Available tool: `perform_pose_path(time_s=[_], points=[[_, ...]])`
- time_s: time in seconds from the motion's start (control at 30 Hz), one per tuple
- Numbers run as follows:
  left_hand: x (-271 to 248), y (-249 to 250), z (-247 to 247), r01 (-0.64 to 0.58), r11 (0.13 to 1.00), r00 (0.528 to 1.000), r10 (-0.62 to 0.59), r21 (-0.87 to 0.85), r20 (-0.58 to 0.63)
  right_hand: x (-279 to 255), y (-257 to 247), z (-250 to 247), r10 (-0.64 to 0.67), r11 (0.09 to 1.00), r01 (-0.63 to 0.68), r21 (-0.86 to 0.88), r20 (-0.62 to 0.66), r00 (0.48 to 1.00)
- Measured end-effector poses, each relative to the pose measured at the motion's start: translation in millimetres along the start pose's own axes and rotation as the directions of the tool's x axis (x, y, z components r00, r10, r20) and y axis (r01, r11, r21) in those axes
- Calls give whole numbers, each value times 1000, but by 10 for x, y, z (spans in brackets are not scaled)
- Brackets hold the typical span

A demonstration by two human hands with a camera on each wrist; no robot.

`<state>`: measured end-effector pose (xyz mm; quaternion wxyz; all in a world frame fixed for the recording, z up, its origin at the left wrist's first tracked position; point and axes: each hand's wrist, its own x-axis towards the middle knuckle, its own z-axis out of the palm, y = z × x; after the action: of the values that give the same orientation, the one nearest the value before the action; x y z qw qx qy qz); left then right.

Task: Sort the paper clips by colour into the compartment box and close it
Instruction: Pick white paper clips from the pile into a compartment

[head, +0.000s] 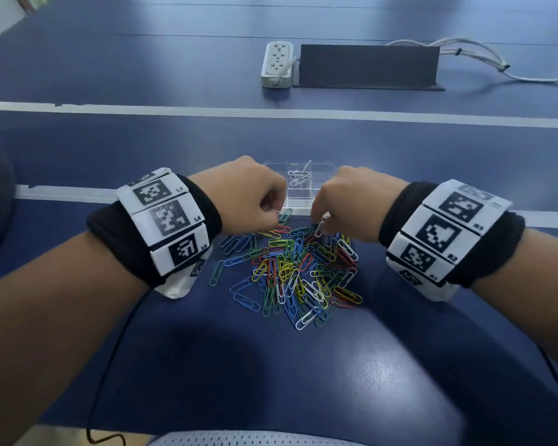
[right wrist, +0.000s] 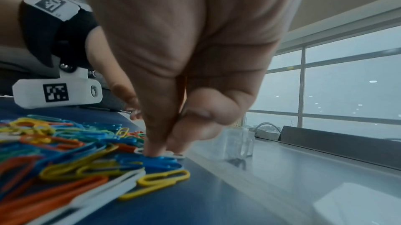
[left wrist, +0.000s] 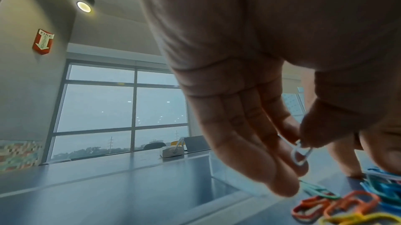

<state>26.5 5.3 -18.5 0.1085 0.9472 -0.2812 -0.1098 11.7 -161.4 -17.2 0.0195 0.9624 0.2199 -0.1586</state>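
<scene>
A pile of coloured paper clips lies on the blue table. Just behind it stands the clear compartment box, lid open, with white clips in its middle compartment. My left hand hovers at the pile's far left edge. In the left wrist view, thumb and forefinger pinch a pale paper clip. My right hand is at the pile's far right edge, its fingertips pinched together on a white clip that lies on the heap. The box stands just beyond them.
A white power strip, a dark upright panel and grey cables sit far back. White tape lines cross the table. A green clip lies loose beside the box. A thin black cable hangs off the near edge.
</scene>
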Motion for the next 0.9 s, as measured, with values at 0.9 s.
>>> perform_pose_path(time_s=[0.9], points=[[677,140,-126,107,992,983,-115,-61,-141,-267,421,-3,170,535,-275,799,217,961]])
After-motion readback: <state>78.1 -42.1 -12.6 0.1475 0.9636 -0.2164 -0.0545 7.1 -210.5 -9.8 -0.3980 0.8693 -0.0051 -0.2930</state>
